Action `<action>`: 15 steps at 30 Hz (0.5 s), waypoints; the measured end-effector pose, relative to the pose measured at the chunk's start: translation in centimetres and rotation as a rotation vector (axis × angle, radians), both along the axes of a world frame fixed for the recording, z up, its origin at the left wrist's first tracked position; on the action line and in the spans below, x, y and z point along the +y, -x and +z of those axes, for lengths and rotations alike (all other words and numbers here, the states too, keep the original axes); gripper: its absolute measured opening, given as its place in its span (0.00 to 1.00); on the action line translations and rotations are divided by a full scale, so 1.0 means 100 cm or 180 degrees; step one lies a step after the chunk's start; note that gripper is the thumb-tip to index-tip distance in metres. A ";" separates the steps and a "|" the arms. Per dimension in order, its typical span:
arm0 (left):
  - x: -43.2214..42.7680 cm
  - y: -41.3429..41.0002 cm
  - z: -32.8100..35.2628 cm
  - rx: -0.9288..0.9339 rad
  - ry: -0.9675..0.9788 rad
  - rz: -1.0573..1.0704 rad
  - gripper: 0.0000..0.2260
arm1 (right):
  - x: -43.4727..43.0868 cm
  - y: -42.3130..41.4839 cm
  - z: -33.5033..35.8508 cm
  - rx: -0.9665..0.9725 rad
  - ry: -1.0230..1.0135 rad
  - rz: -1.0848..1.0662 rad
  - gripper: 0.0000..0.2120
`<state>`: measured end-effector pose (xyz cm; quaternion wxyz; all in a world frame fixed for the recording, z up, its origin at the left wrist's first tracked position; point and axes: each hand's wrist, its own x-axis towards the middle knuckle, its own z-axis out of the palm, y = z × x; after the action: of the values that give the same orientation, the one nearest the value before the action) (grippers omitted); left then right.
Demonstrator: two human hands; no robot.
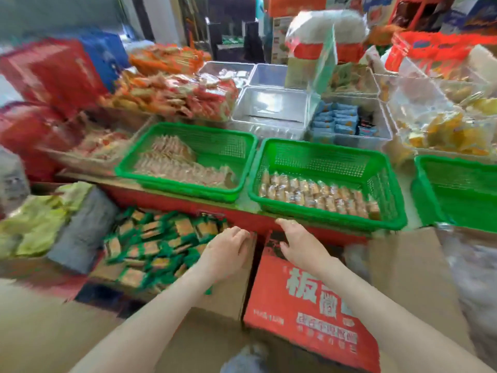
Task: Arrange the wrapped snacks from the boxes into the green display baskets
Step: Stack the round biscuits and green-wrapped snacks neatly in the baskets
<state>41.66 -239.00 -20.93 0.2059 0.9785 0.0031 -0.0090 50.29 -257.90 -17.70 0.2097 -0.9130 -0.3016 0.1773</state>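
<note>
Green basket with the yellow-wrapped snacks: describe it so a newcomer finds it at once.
Along the red-fronted shelf stand three green baskets. Yours is the middle basket, just beyond the right hand. Only it holds yellow-wrapped snacks lined up along its near side.

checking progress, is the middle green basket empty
No, the middle green basket holds rows of wrapped snacks along its near side.
</note>
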 end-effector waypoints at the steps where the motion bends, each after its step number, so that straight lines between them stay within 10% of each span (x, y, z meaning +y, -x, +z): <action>1: 0.025 0.013 -0.004 0.0127 -0.0110 0.0144 0.25 | 0.019 0.005 -0.007 0.0022 0.0039 0.0090 0.27; 9: 0.186 0.056 -0.063 0.1150 -0.0789 0.1012 0.24 | 0.156 0.011 -0.081 0.0432 0.0748 0.0397 0.28; 15: 0.273 0.027 -0.112 0.1254 -0.1216 0.0441 0.30 | 0.263 0.000 -0.130 0.0890 0.0867 0.0034 0.27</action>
<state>38.96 -211.73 -32.16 0.0132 0.9765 0.1116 -0.1841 50.25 -231.59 -30.70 0.1232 -0.8978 -0.2476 0.3428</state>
